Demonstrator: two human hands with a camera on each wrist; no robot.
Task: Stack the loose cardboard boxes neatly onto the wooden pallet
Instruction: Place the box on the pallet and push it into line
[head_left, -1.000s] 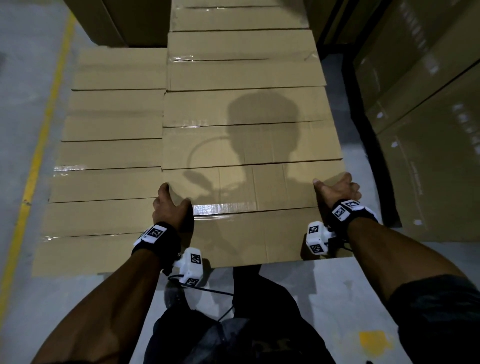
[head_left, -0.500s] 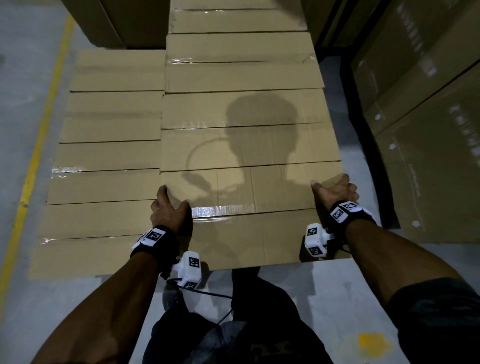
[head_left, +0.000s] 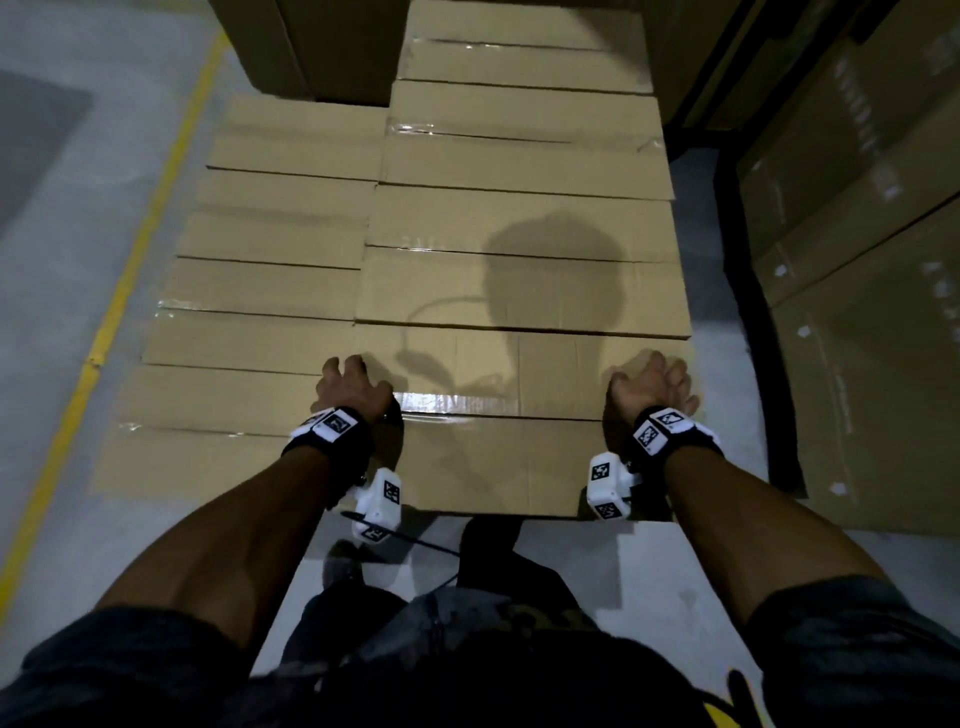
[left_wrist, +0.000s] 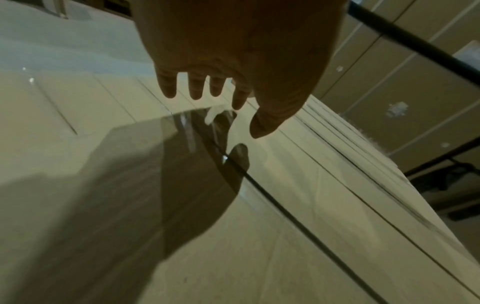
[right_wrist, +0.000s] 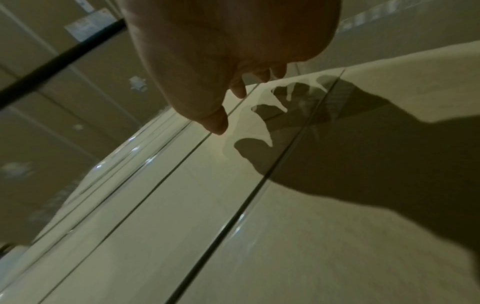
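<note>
Flat brown cardboard boxes lie in two rows in front of me; the pallet under them is hidden. The nearest box tops the taller right row, with a taped seam across its top. My left hand is over its left edge and my right hand over its right edge. In the wrist views the left hand and right hand hover just above the box top, fingers spread and loose, their shadows apart from the fingertips. Neither hand holds anything.
The lower left row of boxes sits beside the taller one. Tall stacked cartons stand close on the right behind a black post. More cartons stand at the back left. A yellow floor line runs along the left.
Both hands have let go of the side edges of the nearest box and lifted off it, fingers now spread above its top. The box itself lies still.
</note>
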